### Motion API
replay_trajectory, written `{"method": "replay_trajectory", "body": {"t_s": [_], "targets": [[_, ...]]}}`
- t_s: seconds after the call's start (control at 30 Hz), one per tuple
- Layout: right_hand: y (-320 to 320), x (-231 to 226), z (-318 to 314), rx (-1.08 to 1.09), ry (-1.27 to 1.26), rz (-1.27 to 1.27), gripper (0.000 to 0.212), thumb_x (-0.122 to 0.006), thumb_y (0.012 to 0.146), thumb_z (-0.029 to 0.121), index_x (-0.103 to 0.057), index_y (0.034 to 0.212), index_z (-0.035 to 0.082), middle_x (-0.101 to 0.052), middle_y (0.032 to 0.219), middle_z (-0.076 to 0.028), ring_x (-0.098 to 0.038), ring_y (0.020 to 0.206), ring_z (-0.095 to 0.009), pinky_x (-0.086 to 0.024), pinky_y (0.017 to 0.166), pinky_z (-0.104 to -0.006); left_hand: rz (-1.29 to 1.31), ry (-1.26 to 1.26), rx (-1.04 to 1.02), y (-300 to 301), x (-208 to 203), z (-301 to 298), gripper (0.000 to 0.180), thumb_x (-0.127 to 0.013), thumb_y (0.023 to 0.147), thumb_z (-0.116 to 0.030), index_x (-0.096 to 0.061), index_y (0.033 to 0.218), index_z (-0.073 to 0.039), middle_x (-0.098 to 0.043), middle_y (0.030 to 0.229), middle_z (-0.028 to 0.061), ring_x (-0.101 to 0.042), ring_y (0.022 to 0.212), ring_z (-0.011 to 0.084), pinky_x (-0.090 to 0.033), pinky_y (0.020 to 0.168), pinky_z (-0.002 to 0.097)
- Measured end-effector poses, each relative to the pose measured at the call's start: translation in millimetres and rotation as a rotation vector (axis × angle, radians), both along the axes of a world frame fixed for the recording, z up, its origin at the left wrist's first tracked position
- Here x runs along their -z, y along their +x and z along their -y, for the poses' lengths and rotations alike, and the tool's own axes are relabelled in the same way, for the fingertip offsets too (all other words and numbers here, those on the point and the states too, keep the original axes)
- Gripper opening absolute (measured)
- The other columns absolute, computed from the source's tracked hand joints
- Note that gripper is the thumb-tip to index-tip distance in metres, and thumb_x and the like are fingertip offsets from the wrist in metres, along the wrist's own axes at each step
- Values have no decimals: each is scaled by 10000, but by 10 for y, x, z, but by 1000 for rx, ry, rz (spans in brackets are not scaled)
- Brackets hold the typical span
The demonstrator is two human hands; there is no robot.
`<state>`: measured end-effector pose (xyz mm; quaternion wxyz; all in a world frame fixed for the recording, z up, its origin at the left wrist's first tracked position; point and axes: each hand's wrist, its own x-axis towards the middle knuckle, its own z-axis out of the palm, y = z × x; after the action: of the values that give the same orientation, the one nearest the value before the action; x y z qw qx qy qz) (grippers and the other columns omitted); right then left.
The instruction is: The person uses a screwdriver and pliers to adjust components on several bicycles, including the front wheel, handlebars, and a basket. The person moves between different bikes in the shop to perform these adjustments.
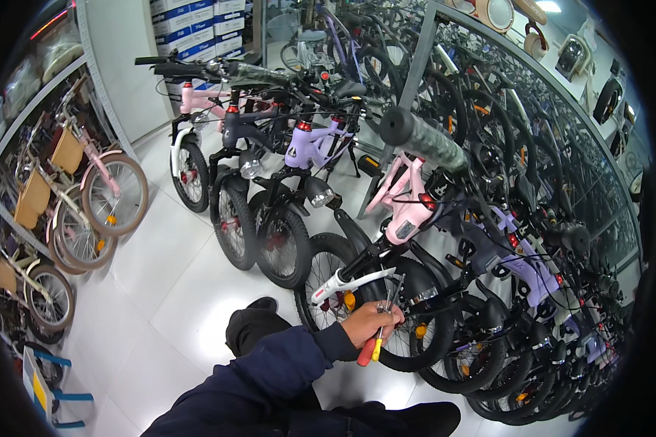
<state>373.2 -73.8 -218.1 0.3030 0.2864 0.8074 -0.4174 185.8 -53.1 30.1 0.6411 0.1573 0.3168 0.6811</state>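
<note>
My left hand (372,324), in a dark blue sleeve, is closed around hand tools with a red handle (367,352) and a yellow handle (377,350). Thin metal parts rise above the fist; whether these are screwdrivers or pliers I cannot tell. Just beyond the hand is the white fork (342,284) of a pink bicycle (408,218), close to black tyres and a black mudguard. This bike's handlebar grip (419,137) reaches up towards me. Nothing of my right hand shows.
Lilac (307,148), dark and pink bicycles stand in a row ahead. More bikes crowd the right beside a glass partition (423,51). Small bikes (113,193) stand by a rack at left; a blue-legged stand (51,393) is low left. Boxes (189,33) are stacked behind.
</note>
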Motion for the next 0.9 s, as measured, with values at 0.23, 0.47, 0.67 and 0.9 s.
{"method": "replay_trajectory", "body": {"t_s": [0.23,0.47,0.67,0.9], "targets": [[643,74,-49,-255,-71,3,255,-562,822,244,-677,953,59,-658,979,-152,-629,947,-314,-507,817,-438,205,75,-244,459,-128,83,143,-517,925,-120,-538,1014,-10,-487,658,23,-494,565,150,-458,569,320],[36,-1374,-1091,-359,250,-387,313,-493,927,301,-602,1049,34,-648,981,-142,-669,829,-267,-537,670,-359,322,39,-377,244,-92,76,147,-471,918,-82,-546,1017,-4,-529,737,48,-526,625,167,-502,570,322],[-88,-2730,-1094,682,-794,-733,416,-460,1006,395,-520,1155,11,-615,1023,-103,-670,794,-216,-538,640,-301,195,-8,-432,268,-69,-194,136,-493,938,-67,-544,1050,-7,-566,807,70,-559,681,185,-532,645,347],[-154,-2707,-1224,785,-552,-750,249,-606,933,219,-574,1044,-1,-638,874,-72,-648,671,-147,-516,567,-241,-14,-12,-359,304,-16,-544,158,-503,976,-99,-537,1095,0,-639,960,146,-651,844,239,-564,789,378]]}}
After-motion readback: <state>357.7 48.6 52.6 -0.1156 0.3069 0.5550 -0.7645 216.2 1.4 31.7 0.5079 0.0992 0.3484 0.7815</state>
